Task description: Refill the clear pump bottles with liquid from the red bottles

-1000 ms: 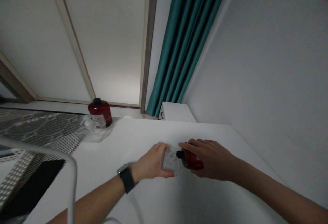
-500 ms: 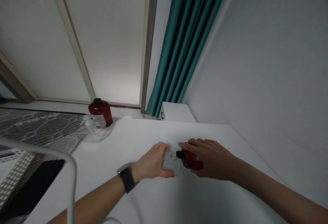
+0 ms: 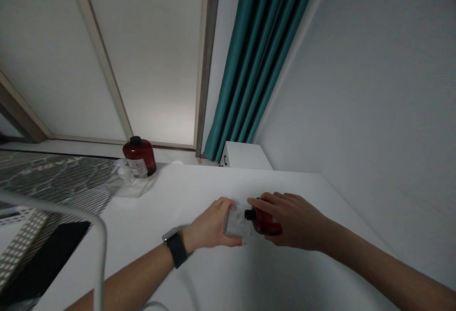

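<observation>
Wrapping its fingers around a dark red bottle [image 3: 265,221], the right hand [image 3: 295,223] keeps a firm hold on the body, which is tipped over so that its black neck [image 3: 250,214] points left. That neck sits right at the near side of a clear container [image 3: 237,223], overlapping its edge in this view; whether the two touch, or whether any liquid is passing, I cannot tell. Around the container's opposite side curves the left hand [image 3: 210,228], thumb and fingers spread to clasp it from either side, and a watch with a dark band [image 3: 177,250] circles that wrist. Both held things are over the white table [image 3: 213,185], toward its right half, with a soft shadow below the bottle. Well apart from them, at the far left corner of the table, a second red bottle [image 3: 146,152] stands upright with a black top and a pale label, and just in front of it lies some clear plastic [image 3: 130,188] with a whitish piece on it, too blurred to name. Behind the table are a small white cabinet [image 3: 247,154] and a teal curtain [image 3: 256,64], while a pale curved tube [image 3: 101,254] crosses the lower left, near a flat black object [image 3: 53,259]
</observation>
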Available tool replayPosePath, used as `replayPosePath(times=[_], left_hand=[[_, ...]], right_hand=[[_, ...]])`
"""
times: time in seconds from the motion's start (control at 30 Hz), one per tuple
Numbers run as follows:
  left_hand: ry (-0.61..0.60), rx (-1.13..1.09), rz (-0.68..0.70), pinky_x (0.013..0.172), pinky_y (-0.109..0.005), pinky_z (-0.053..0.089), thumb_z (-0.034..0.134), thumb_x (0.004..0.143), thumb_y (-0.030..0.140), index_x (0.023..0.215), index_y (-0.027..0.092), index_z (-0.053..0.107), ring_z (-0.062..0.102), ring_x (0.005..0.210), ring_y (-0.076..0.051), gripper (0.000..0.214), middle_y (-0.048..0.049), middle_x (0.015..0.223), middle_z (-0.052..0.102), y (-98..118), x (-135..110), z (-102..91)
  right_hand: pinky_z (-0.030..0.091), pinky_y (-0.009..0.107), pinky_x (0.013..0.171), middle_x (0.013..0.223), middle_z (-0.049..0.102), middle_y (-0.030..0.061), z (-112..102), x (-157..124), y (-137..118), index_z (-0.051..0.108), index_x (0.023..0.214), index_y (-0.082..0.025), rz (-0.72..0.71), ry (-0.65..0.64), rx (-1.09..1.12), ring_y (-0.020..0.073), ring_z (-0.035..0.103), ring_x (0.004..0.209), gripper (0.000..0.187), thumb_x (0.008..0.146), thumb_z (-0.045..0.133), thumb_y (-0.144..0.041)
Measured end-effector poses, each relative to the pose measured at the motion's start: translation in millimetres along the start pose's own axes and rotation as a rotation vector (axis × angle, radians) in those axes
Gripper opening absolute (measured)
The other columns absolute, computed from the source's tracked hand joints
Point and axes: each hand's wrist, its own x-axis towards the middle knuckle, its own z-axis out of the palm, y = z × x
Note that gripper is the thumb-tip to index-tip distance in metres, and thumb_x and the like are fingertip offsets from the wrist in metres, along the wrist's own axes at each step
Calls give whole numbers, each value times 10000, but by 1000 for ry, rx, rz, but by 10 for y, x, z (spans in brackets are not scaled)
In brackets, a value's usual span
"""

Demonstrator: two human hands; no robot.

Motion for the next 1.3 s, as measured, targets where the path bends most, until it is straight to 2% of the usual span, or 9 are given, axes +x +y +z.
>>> replayPosePath(times=[0.43, 0.77, 0.97, 1.3], left_hand=[[17, 8, 19, 900, -454, 505, 910, 540, 409, 1135, 190, 525, 589, 1026, -321, 742, -108, 1115, 587, -5, -1, -1], [3, 11, -1, 914, -464, 503, 915, 537, 391, 1144, 137, 528, 589, 1046, -343, 763, -140, 1126, 586, 16, 1, -5], [8, -4, -3, 928, -476, 500, 908, 544, 405, 1147, 187, 521, 585, 1050, -330, 748, -115, 1131, 588, -6, -7, -2], [21, -13, 8, 921, -479, 500, 914, 535, 409, 1147, 187, 525, 588, 1040, -330, 758, -112, 1121, 589, -17, -3, 9]], right_hand=[[490, 436, 836, 1211, 631, 97, 6, -8, 16, 430, 1421, -288, -12, 23, -2, 289, 642, 1010, 736, 731, 688, -298], [490, 430, 808, 1204, 632, 85, -17, 0, 16, 417, 1428, -292, -15, 9, -31, 283, 645, 972, 757, 724, 696, -288], [483, 413, 791, 1194, 638, 87, -21, -10, 18, 432, 1421, -284, -29, 21, -31, 275, 643, 961, 729, 739, 690, -302], [484, 406, 793, 1204, 641, 90, -1, -8, 31, 429, 1423, -291, -38, 49, -47, 275, 642, 963, 735, 735, 689, -301]])
